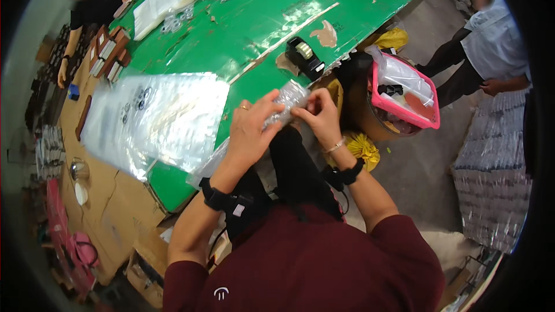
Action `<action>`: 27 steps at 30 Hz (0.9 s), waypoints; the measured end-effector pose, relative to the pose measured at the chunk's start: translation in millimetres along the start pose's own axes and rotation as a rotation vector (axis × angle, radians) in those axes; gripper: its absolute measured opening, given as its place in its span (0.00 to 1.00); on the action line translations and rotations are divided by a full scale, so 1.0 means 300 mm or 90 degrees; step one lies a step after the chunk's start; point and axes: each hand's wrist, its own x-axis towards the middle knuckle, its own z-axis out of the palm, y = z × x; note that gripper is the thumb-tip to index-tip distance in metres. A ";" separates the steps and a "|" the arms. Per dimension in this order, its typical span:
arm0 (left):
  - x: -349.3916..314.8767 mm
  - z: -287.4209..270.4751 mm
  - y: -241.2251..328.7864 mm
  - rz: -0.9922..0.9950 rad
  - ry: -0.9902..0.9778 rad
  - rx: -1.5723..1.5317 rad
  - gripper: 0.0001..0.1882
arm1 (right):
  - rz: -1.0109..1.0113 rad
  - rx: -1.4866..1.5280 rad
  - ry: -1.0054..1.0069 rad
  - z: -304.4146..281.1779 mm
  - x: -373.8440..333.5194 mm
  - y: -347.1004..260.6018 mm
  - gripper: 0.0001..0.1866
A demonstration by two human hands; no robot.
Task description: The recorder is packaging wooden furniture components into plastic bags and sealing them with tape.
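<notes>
Just off the near edge of the green table, both hands hold a bundle of clear, crinkled plastic [293, 93]. My left hand [252, 122] lies across its left side, fingers closed around it. At its right end, the thumb and fingertips of my right hand [321, 117] pinch the plastic; the exact grip point is partly hidden. What is inside the bundle, if anything, cannot be made out. A black tape dispenser [304, 58] stands just beyond the bundle. To the left of my left hand lies a spread stack of clear plastic bags [173, 118].
More clear bags [165, 7] lie on the green table [260, 34]. A pink basket [436, 117] of plastic scraps tops a bin at right, near yellow bags [363, 150]. One person stands at far left, another at right beside stacked plastic-wrapped goods [491, 167].
</notes>
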 end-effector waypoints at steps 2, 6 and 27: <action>-0.069 -0.009 0.034 -0.008 -0.014 0.002 0.17 | -0.154 -0.143 0.026 -0.045 -0.083 -0.014 0.31; -0.247 0.040 0.052 0.035 -0.182 -0.052 0.20 | -0.243 -0.138 -0.283 -0.148 -0.233 0.021 0.49; -0.798 -0.065 -0.088 -0.311 -0.014 0.156 0.24 | -0.063 -0.224 -0.570 -0.176 -0.368 0.110 0.31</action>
